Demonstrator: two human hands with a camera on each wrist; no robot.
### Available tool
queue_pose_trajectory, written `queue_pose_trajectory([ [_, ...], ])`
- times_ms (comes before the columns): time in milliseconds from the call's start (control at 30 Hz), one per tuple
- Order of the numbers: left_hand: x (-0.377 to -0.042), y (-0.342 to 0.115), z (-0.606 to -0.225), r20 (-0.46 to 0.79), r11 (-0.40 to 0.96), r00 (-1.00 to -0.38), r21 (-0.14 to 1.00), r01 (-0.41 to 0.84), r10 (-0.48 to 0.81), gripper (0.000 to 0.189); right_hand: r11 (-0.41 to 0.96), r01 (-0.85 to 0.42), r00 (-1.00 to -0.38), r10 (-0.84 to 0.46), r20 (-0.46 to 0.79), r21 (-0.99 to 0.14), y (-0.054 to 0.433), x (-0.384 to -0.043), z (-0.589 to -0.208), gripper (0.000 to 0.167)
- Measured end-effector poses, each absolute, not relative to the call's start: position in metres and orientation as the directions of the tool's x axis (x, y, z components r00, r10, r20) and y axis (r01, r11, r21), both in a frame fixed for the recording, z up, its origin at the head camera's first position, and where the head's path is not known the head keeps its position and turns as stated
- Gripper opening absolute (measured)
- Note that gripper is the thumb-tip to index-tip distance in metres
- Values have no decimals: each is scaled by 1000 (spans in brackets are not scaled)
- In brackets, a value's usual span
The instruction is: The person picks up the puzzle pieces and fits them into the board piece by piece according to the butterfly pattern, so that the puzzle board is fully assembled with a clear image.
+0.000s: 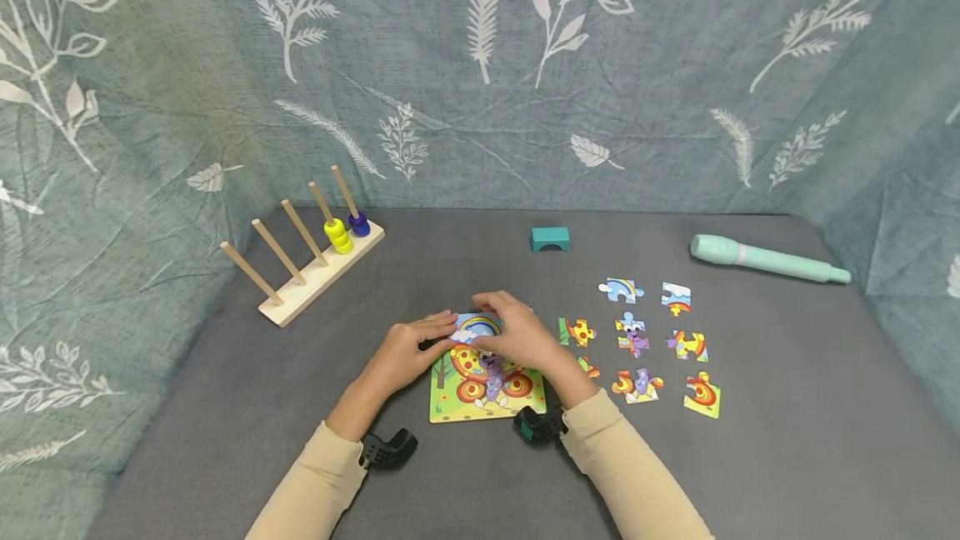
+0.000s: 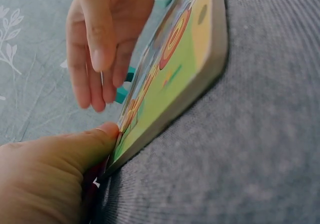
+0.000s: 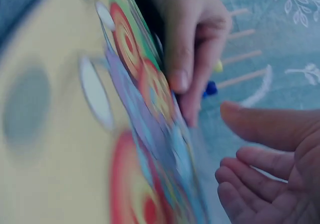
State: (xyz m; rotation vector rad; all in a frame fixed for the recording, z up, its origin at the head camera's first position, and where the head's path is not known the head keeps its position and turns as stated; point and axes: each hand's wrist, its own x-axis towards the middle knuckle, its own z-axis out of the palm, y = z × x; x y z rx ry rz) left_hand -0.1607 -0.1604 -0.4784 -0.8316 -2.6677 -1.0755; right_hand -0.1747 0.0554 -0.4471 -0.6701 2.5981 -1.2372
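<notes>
A small butterfly puzzle board [image 1: 453,415], with a rainbow at its top, lies flat in front of me. My left hand [image 1: 402,354] holds its upper left corner, the thumb [image 2: 102,134] on the picture side and the fingers at the edge. Over the upper right of the board hovers my right hand [image 1: 519,333]. Its fingers are spread and loosely bent, with nothing between them in the right wrist view. Part of the picture is hidden under this hand. Loose jigsaw pieces, among them a purple butterfly-face piece [image 1: 632,335], lie to the right of the board.
At the back left stands a wooden peg rack [image 1: 315,280] with yellow beads [image 1: 338,236] and blue beads [image 1: 359,225]. A teal arch block [image 1: 550,238] sits behind the board. A mint-green stick-shaped object [image 1: 771,259] lies at the back right, near the curtain [image 1: 660,132].
</notes>
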Motion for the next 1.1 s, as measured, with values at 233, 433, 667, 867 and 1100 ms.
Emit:
queue_pose_trajectory([
  [233,-160,-162,-477,291,603,-865,626,495,408,31,557,-337,-892,-447,67,-759,84,-175,-428,60],
  [433,-160,-161,-476,271,600,-868,635,486,417,33,594,-313,-917,-393,72,-741,126,-179,-415,60],
  [667,-159,-160,-475,247,613,-876,636,469,413,34,643,-252,-946,-322,42,-723,179,-187,-414,61],
  [867,-159,-160,-477,248,624,-877,624,470,412,34,680,-187,-961,-276,-11,-709,212,-195,-415,58],
  [1100,-159,-161,-476,247,624,-877,624,470,413,34,660,-141,-953,-294,-80,-738,239,-204,-416,59],
])
